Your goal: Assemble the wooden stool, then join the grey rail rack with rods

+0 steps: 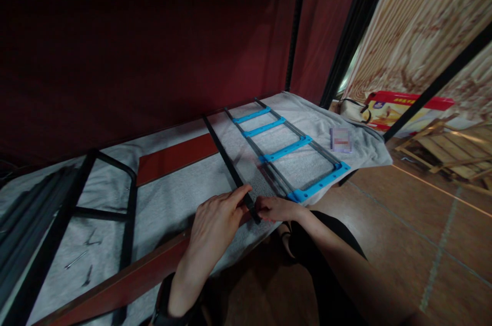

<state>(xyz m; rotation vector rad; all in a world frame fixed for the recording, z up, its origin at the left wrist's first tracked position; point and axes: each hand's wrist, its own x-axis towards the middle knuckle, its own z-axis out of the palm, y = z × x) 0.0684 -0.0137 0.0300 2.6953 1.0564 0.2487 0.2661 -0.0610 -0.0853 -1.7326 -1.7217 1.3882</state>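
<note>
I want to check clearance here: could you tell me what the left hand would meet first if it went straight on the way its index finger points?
Most likely the black bar, which the left hand already touches; depth is unclear.

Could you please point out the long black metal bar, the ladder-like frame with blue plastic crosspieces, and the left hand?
Long black metal bar (226,159), head view, middle of its length.
Ladder-like frame with blue plastic crosspieces (286,149), head view, third blue crosspiece.
Left hand (215,226), head view, back of the hand.
</note>
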